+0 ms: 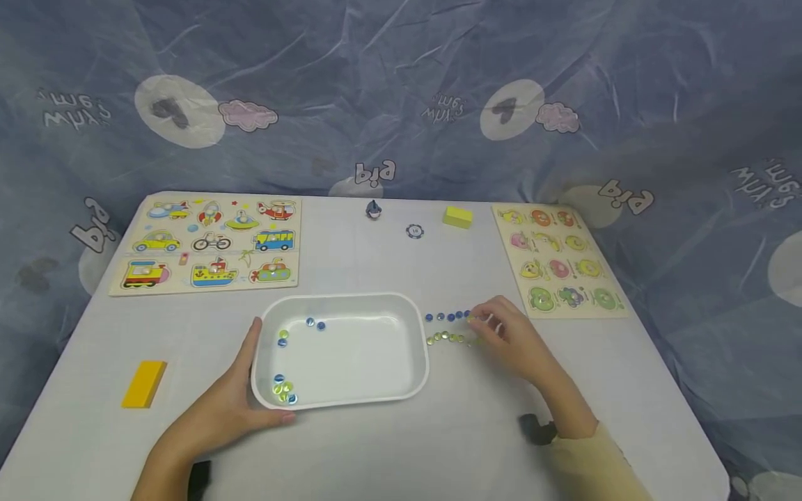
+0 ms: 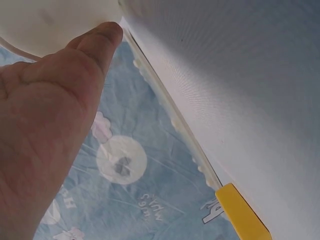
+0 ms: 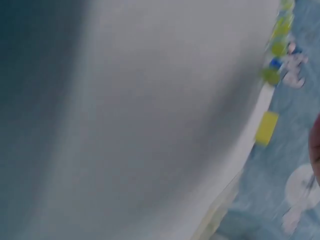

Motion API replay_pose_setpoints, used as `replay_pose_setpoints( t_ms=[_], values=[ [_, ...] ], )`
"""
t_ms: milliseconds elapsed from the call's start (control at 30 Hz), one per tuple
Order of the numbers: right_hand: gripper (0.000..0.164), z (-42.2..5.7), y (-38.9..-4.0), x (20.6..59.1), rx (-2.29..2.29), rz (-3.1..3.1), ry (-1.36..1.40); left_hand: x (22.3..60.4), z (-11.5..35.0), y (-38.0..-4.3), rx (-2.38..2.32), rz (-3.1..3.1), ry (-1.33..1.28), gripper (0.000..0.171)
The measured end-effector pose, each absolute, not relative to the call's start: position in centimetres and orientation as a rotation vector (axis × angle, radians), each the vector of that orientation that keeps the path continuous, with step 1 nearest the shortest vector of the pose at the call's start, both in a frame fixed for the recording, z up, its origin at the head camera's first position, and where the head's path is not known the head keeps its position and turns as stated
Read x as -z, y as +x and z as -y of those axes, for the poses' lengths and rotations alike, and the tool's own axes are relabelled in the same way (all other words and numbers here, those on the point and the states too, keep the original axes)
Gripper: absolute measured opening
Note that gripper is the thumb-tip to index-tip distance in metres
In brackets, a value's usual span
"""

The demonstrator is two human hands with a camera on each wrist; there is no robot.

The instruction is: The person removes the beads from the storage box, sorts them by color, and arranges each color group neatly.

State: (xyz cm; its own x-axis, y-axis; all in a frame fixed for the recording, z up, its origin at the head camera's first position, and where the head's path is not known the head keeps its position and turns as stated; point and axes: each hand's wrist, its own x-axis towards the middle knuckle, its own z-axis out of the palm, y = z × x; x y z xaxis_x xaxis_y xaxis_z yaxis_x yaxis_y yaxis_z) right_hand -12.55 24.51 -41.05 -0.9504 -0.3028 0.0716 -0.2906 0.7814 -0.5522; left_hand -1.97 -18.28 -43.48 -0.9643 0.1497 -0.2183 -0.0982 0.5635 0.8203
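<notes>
A white tray [image 1: 341,405] stands mid-table with several blue and yellow-green glass beads along its left side. My left hand [image 1: 219,410] rests around the tray's near-left corner, fingers straight along its left wall and thumb at the front rim. Right of the tray lie a row of blue beads [image 1: 441,316] and, nearer me, a curved row of yellow-green beads [image 1: 445,335]. My right hand [image 1: 510,341] is at the right end of the blue row, thumb and index finger pinching a small bead mostly hidden by the fingertips.
A vehicle puzzle board [image 1: 207,243] lies at back left, a fruit puzzle board [image 1: 557,261] at right. Between them are a small penguin-like figure [image 1: 373,209], a round chip [image 1: 415,231] and a yellow block [image 1: 458,217]. An orange-yellow block [image 1: 144,384] lies at left.
</notes>
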Motion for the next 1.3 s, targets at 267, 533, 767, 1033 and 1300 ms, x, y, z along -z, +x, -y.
replay_pose_setpoints(
  t_ms=[267,533,767,1033,1300],
  values=[
    [0.024,-28.8,-12.3,42.3,0.666,-2.852,-0.182,43.6,18.2,-1.9,-1.365,-2.535,0.053,0.142],
    [0.025,-28.9,-12.5,42.9,0.641,-2.836,-0.170,43.4,18.2,-1.9,-1.358,-2.528,0.038,0.141],
    [0.023,-28.6,-12.6,43.1,0.594,-2.815,-0.176,43.3,18.2,-1.8,-1.352,-2.520,0.016,0.142],
    [0.029,-28.2,-12.4,43.1,0.599,-2.795,-0.158,43.3,18.5,-1.5,-1.329,-2.523,-0.002,0.143],
    [0.035,-27.0,-11.9,40.7,0.679,-2.932,-0.298,43.5,18.2,-1.8,-1.334,-2.533,0.011,0.142]
  ],
)
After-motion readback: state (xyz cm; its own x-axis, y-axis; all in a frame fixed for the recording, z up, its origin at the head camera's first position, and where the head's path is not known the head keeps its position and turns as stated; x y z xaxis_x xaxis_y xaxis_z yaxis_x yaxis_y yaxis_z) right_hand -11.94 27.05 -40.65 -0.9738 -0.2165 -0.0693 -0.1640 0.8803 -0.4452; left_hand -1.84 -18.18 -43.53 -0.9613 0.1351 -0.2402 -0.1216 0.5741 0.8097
